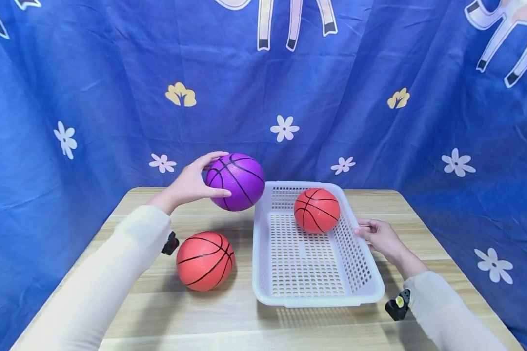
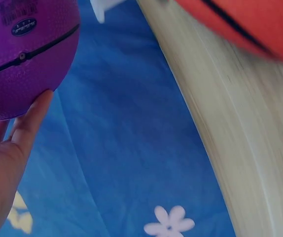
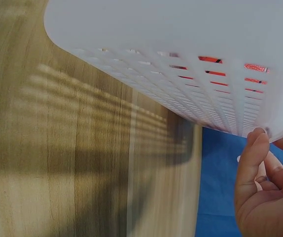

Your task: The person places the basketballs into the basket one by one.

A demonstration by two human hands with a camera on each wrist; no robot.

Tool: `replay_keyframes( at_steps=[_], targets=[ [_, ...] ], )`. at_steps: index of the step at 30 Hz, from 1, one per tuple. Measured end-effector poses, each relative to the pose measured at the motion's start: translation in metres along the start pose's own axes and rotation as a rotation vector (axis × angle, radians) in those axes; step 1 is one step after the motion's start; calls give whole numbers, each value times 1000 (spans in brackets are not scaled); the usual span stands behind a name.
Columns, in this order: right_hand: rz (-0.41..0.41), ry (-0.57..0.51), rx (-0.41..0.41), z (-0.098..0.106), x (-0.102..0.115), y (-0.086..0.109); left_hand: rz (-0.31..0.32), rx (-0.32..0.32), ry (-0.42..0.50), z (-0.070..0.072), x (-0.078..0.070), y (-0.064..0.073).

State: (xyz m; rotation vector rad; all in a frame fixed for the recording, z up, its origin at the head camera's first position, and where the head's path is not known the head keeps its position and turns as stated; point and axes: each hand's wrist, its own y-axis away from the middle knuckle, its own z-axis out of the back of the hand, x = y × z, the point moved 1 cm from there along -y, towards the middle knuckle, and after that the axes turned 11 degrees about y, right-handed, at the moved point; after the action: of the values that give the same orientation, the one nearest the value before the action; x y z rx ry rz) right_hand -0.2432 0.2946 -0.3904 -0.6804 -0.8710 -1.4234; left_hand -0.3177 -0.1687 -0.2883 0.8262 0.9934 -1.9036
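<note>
In the head view my left hand (image 1: pixel 192 182) grips a purple basketball (image 1: pixel 239 183) from its left side, thumb in front and fingers over the top. The ball is held above the table, just left of the basket's far end. My right hand (image 1: pixel 381 239) pinches the right rim of a white plastic basket (image 1: pixel 318 301). A red basketball (image 1: pixel 317 211) lies inside the basket, toward its far right. Another red basketball (image 1: pixel 205 261) sits on the table below my left forearm. The right wrist view shows the fingertips (image 3: pixel 259 136) at the basket's rim.
The wooden table (image 1: pixel 193 321) carries the basket and the loose ball. Behind and beside it hangs a blue cloth (image 1: pixel 228 117) printed with flowers and animal legs. Each wrist wears a small black device (image 1: pixel 398 304).
</note>
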Motion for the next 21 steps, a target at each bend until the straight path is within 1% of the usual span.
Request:
replay_keyframes(
  at_steps=[8, 15, 21],
  targets=[
    [12, -25, 9, 1, -1, 0, -58, 101, 55, -36, -22, -8],
    [20, -39, 8, 1, -3, -1, -99, 176, 85, -66, -33, -14],
    [28, -30, 7, 0, -5, -2, -132, 226, 97, -85, -43, -15]
  ],
)
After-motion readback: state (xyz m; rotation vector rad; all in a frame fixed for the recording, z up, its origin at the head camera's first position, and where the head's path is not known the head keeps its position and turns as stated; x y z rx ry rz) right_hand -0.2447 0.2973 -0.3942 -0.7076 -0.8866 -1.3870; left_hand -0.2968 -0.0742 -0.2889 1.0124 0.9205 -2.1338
